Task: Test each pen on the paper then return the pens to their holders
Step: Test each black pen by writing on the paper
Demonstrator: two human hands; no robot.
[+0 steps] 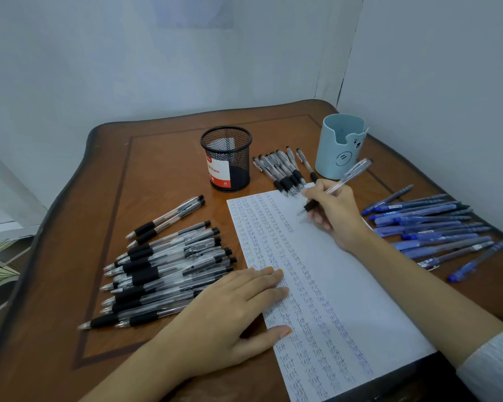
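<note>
A white sheet of paper (346, 280) lies on the table, its left part filled with columns of the written word "test". My right hand (336, 216) grips a clear pen with a black grip (350, 175), its tip touching the upper part of the paper. My left hand (233, 309) rests flat on the paper's left edge. A black mesh holder (227, 158) and a light blue holder with a bear face (341, 146) stand at the back; I see no pens in either.
Several black pens (163, 274) lie in a heap left of the paper, and a smaller row of black pens (285, 169) lies between the holders. Several blue pens (436, 227) lie to the right. The wooden table (157, 158) stands in a wall corner.
</note>
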